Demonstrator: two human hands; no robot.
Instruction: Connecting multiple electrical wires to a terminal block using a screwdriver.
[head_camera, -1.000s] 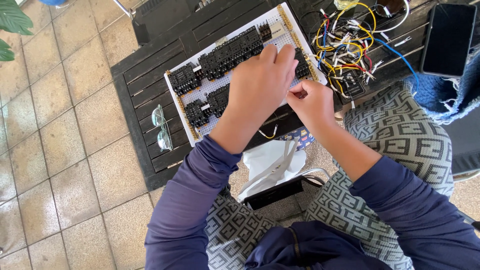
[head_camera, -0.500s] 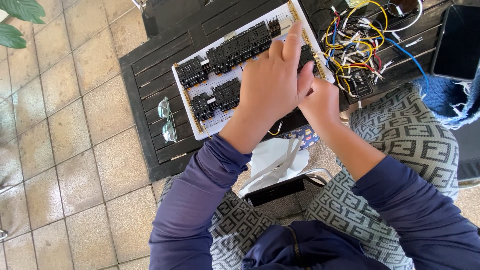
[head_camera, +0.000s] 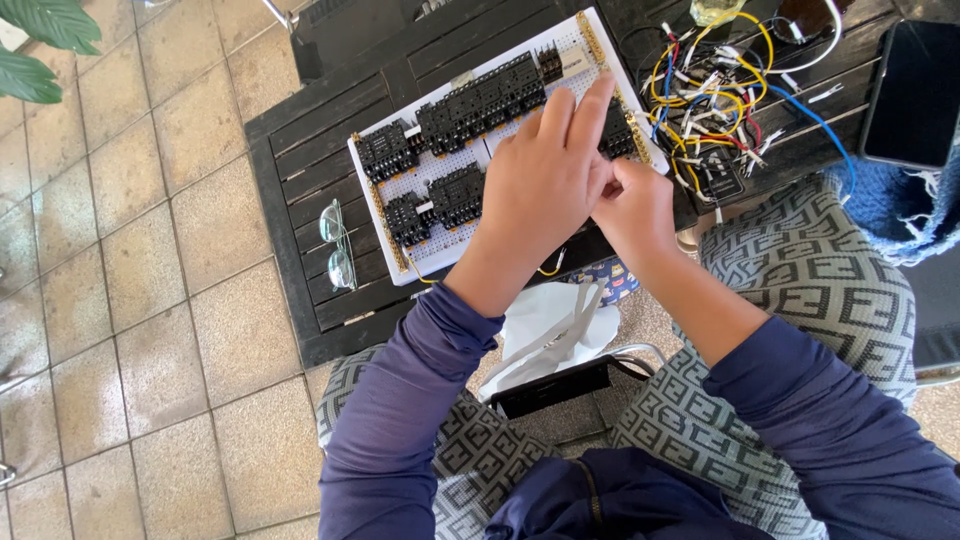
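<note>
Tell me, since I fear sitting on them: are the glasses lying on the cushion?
No, the glasses lie on the dark slatted table, left of the white board, not on the cushion.

- The white perforated breadboard (head_camera: 440, 235) studded with black blocky components lies on the dark slatted wooden table (head_camera: 300, 200);
- the clear-lensed folded glasses (head_camera: 337, 243) lie left of it;
- the tangle of multicoloured jumper wires (head_camera: 715, 90) lies right of it;
- the black slab phone (head_camera: 915, 92) lies farther right;
- both hands, left hand (head_camera: 540, 190) and right hand (head_camera: 632, 208), rest over the board's right part, touching each other.

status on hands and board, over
Left hand flat over white breadboard. Right hand pinching at its right edge. Loose wires alongside.
</note>
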